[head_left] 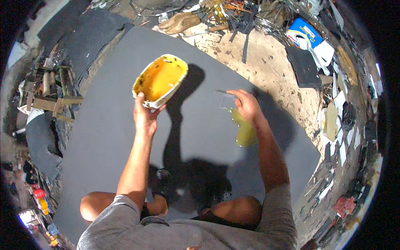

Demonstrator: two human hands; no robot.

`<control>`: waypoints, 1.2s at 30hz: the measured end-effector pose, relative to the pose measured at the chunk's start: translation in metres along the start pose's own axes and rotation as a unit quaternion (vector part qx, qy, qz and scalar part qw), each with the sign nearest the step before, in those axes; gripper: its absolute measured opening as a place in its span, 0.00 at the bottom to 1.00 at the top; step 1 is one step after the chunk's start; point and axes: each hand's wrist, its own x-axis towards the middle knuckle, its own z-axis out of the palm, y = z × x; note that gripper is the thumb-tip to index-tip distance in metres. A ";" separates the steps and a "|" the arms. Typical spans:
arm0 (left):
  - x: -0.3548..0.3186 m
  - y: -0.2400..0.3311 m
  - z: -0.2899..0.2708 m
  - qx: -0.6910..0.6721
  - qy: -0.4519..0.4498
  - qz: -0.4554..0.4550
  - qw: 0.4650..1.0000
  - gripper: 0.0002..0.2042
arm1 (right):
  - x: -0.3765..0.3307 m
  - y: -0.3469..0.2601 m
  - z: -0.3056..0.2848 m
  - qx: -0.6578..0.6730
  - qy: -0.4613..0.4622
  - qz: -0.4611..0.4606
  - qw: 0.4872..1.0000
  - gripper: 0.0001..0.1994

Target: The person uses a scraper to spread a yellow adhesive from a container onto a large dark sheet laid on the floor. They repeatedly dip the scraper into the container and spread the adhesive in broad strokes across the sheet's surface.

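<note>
Two hands are at work over a large grey sheet (pixel 104 137) spread on the floor. At the far left, a wooden frame of slats (pixel 50 96) and dark sheet offcuts (pixel 79 33) are seen at the sheet's edge, well apart from the hands.

The left hand (pixel 144 118) is raised above the sheet, its fingers closed on the near rim of a shallow white tub (pixel 160 79), thumb over the lip. The tub is tilted toward the camera and is coated inside with thick yellow adhesive flecked with dark bits. It is judged light but thin-walled and flexible, so a rim grip is likely to bend it. The rim looks smeared, hence sticky or slippery, and a cleaner stretch of outer wall is judged the safer hold.

Further right, a glossy patch of yellow-green glue (pixel 245 132) is spread on the sheet. It is judged wet and tacky, so it is best not touched by a sleeve or knee. The right hand (pixel 246 104) rests at the patch's upper end, fingers closed on a thin flat spreader (pixel 227 98), which appears stiff and light.

Beyond the sheet, shoe lasts (pixel 180 21) and scattered tools (pixel 233 18) lie on the dirty floor. At the right, a black board (pixel 304 66), a blue packet (pixel 306 31) and pale cut pieces (pixel 333 118) crowd the edge. None of these stands between the hands and the glue.
</note>
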 end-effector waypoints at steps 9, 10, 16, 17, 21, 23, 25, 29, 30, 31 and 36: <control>0.027 -0.035 -0.093 -0.032 0.033 -0.007 0.999 0.37 | 0.003 0.077 0.052 -0.278 -0.168 -0.110 0.939 0.23; 0.031 -0.040 -0.106 -0.023 0.029 -0.005 0.999 0.37 | -0.006 0.083 0.050 -0.304 -0.183 -0.101 0.929 0.22; 0.073 -0.056 -0.162 -0.019 0.068 -0.034 0.997 0.38 | -0.131 0.094 0.007 -0.319 -0.247 0.053 0.913 0.20; 0.077 -0.051 -0.166 -0.010 0.061 -0.032 0.998 0.40 | -0.160 0.092 0.007 -0.301 -0.222 0.059 0.925 0.20; 0.078 -0.010 -0.153 0.263 0.341 -0.058 0.900 0.52 | -0.281 0.071 0.023 -0.236 -0.133 0.203 0.941 0.19; 0.096 -0.010 -0.099 0.433 0.450 0.138 0.769 0.51 | -0.354 0.041 0.036 -0.175 -0.030 0.282 0.943 0.19; 0.111 -0.012 -0.034 0.519 0.426 0.314 0.671 0.49 | -0.429 0.002 0.052 0.015 0.011 0.431 0.902 0.20; 0.118 -0.040 0.119 0.493 0.006 0.370 0.787 0.44 | -0.569 -0.096 0.119 -0.156 -0.054 0.522 0.837 0.21; 0.110 -0.053 0.152 0.447 -0.102 0.406 0.791 0.44 | -0.595 -0.120 0.147 -0.174 -0.013 0.546 0.819 0.22; 0.097 -0.066 0.178 0.418 -0.205 0.429 0.774 0.43 | -0.616 -0.145 0.178 -0.236 -0.012 0.564 0.792 0.23; 0.066 -0.100 0.255 0.427 -0.365 0.400 0.724 0.42 | -0.687 -0.270 0.287 -0.104 0.036 0.748 0.655 0.23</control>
